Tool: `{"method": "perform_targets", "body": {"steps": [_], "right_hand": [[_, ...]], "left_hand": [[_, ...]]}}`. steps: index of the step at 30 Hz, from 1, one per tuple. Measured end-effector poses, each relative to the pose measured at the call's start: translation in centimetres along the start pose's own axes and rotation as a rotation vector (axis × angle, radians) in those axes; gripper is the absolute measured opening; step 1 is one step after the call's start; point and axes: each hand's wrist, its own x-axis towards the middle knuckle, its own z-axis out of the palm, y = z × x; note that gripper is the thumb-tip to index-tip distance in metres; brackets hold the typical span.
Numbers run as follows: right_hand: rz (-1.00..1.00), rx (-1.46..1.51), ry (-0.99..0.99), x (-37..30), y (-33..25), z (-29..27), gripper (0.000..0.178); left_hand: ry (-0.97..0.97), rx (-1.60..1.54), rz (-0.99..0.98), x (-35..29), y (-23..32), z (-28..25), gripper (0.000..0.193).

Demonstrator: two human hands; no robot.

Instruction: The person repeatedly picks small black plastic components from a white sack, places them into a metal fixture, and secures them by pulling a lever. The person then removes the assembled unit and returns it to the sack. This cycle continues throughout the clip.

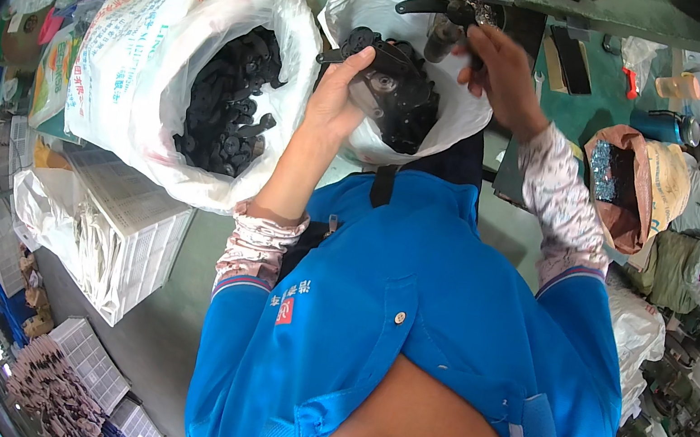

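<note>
My left hand is closed on black lever-shaped parts, pinched between thumb and fingers. They are held above an open white sack with more dark parts inside. My right hand is raised beyond the sack's far right side, fingers curled round one end of a black piece. Just left of those fingers, another black lever-shaped part sits at the machine's metal post. Whether it joins the piece in my right hand cannot be made out.
At left, a larger white woven sack gapes open over many black parts. A brown bag of small shiny metal pieces stands at right beside a blue bottle. White plastic crates stand lower left. The machine spans the far edge.
</note>
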Motion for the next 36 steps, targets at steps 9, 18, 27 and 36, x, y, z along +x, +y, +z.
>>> {"method": "perform_targets", "body": {"steps": [9,18,27,36], "right_hand": [[-0.744,-0.8,-0.102,-5.7,3.2,1.1,0.049],[-0.607,-0.349,0.026,-7.9,0.1,2.3,0.027],[-0.759,-0.818,-0.046,-3.7,3.4,1.5,0.025],[-0.305,-0.218,0.079,-2.5,-1.4,0.7,0.025]], "left_hand": [[-0.02,0.046,-0.105,1.1,-1.2,0.3,0.026],[-0.1,0.289,-0.149,0.2,-1.4,0.6,0.021],[-0.192,0.809,-0.065,-1.5,-2.9,2.7,0.037],[-0.127,0.259,-0.048,-1.1,-1.8,1.5,0.03]]}}
